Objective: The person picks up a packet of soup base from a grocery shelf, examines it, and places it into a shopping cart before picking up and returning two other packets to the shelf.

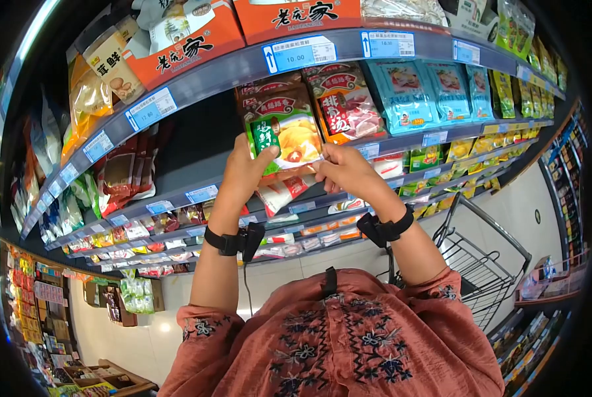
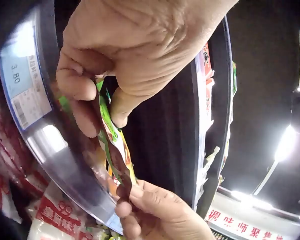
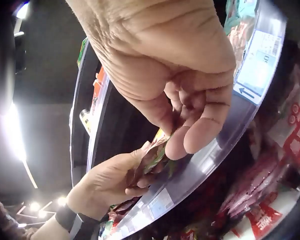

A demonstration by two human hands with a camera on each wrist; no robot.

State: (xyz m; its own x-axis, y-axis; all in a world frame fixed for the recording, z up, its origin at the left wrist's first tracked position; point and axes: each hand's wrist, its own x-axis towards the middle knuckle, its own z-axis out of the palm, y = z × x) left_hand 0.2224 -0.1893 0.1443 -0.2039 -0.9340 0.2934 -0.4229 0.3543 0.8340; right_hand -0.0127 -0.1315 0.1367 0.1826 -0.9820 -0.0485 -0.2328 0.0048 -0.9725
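Note:
A brown and green seasoning packet (image 1: 289,135) with a picture of chicken on its front is held up before the shelf. My left hand (image 1: 244,164) grips its left side, thumb on the front and fingers behind. At the lower right corner, my right hand (image 1: 350,171) pinches the packet between thumb and curled fingers. Seen nearly edge-on in the left wrist view, the thin packet (image 2: 115,142) spans the two hands. Just behind it on the shelf stand similar brown packets, among them a red-labelled one (image 1: 343,102).
Blue packets (image 1: 402,96) stand right of the brown ones. Above, a shelf edge with price tags (image 1: 299,54) carries orange boxes (image 1: 177,43). Dark red packets (image 1: 127,172) lie to the left. Lower shelves hold more bags. A wire shopping cart (image 1: 481,258) stands at the right.

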